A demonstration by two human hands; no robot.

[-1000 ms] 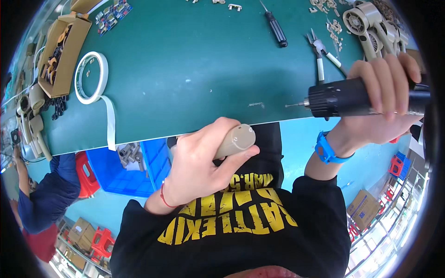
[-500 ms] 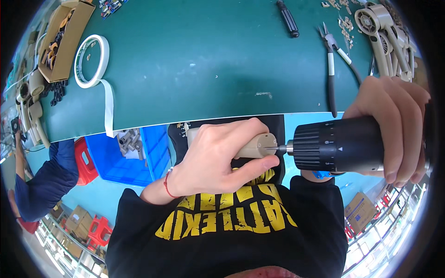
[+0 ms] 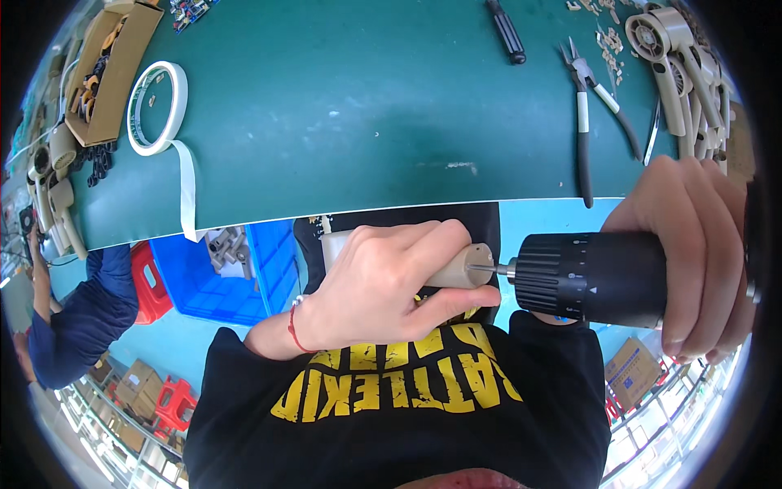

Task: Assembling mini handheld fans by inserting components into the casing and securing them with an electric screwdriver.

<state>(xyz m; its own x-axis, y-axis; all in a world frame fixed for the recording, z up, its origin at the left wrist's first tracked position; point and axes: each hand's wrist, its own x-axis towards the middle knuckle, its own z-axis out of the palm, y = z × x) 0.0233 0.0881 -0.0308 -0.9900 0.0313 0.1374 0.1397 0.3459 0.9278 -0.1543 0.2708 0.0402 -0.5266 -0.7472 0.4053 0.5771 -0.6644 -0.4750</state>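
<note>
Gripping a beige handle [image 3: 456, 267], the left hand [image 3: 383, 281] is curling its fingers and thumb tightly around it in front of the chest, just below the table's near edge, so that only the rounded end is showing. A red cord is circling that wrist.

Going from the left: beige parts [image 3: 50, 183] are lying at the table's [image 3: 342, 106] far left edge, with a cardboard box [image 3: 110, 69] of small pieces above them. Just beside the box a tape roll [image 3: 159, 106] is lying flat, its loose white strip trailing over the near edge. Below the table a blue bin [image 3: 236, 273] is sitting on the floor, and another person in a dark blue sleeve [image 3: 77, 322] is working at the lower left (well apart from both hands).

At the middle, the driver's bit is meeting the end of the handle. The black driver [image 3: 595, 277] is lying level, pointing left, and the right hand [image 3: 692, 253] is wrapping closed around its body, fingers over the top.

On the table above it, a black screwdriver [image 3: 507, 33] is lying near the far edge, pliers [image 3: 590, 114] with black handles are resting to its right, and more beige housings [image 3: 680, 65] are piling at the far right.
</note>
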